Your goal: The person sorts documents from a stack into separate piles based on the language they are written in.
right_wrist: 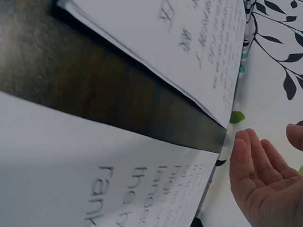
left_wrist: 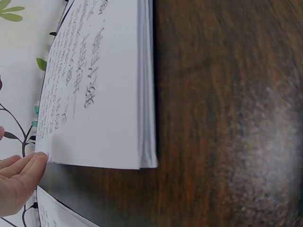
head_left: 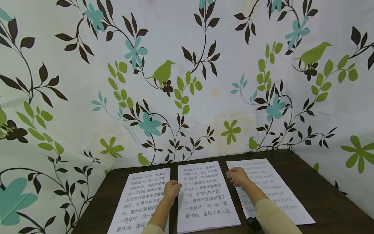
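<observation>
Three stacks of printed paper lie side by side. The left stack [head_left: 137, 201] and the middle stack [head_left: 204, 217] carry Chinese text, while English text covers the right stack [head_left: 287, 213]. At the left edge of the middle stack is my left hand [head_left: 172, 190]; in the left wrist view its extended fingers [left_wrist: 35, 165] reach the paper's edge. My right hand [head_left: 240, 178] is above the upper left part of the right stack, near the gap beside the middle one. Its fingers [right_wrist: 242, 161] look loosely bent, with nothing between them and the thumb in the right wrist view.
The stacks lie on a dark wooden table [head_left: 315, 191], with narrow strips of wood between them. A small black object [head_left: 253, 224] sits by my right forearm. Behind the table hangs a white cloth [head_left: 201, 136] patterned with leaves and birds.
</observation>
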The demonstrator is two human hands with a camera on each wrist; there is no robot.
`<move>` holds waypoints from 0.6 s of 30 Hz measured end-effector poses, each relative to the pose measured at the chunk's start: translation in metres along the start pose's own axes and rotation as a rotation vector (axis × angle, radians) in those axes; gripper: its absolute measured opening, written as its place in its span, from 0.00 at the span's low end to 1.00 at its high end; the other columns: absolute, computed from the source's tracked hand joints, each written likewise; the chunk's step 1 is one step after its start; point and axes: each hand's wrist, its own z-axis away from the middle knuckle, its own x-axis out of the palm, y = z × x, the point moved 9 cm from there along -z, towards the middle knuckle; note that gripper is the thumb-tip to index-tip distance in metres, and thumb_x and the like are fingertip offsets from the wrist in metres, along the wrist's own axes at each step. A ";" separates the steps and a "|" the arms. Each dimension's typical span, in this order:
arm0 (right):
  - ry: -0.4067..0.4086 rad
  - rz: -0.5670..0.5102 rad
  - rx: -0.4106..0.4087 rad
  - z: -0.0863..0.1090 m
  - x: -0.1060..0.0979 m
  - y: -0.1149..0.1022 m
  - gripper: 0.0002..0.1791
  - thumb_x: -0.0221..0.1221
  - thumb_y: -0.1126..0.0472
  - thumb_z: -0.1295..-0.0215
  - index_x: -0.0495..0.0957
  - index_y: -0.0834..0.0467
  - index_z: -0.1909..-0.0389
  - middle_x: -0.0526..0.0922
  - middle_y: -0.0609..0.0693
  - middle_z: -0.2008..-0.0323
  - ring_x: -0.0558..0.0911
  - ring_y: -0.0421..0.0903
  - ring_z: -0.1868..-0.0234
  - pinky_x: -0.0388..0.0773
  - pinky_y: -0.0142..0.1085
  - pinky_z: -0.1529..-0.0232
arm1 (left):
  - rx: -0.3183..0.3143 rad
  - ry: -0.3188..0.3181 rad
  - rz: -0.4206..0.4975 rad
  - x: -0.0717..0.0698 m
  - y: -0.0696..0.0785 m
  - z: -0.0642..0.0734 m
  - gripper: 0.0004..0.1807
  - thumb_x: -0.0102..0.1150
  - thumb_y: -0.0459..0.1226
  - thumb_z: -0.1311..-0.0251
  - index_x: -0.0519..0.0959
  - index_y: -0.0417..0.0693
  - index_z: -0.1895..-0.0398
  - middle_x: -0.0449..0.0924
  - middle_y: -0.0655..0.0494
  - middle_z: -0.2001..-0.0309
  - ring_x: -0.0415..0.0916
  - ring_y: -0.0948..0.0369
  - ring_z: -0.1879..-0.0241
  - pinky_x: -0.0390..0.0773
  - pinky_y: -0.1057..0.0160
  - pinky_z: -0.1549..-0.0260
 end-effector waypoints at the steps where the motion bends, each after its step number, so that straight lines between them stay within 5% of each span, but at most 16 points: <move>1: -0.005 0.003 0.005 0.001 0.002 0.002 0.16 0.54 0.63 0.47 0.71 0.71 0.60 0.76 0.58 0.70 0.75 0.51 0.71 0.74 0.40 0.74 | -0.001 -0.003 0.001 0.000 -0.001 0.001 0.22 0.52 0.31 0.53 0.67 0.21 0.56 0.73 0.37 0.65 0.72 0.46 0.64 0.74 0.54 0.66; 18: -0.026 0.037 0.052 0.008 0.017 0.028 0.16 0.55 0.63 0.48 0.71 0.71 0.62 0.75 0.58 0.69 0.75 0.50 0.70 0.74 0.39 0.74 | -0.026 0.078 0.005 -0.006 -0.015 0.000 0.24 0.51 0.31 0.52 0.65 0.22 0.52 0.66 0.29 0.55 0.70 0.41 0.61 0.72 0.51 0.64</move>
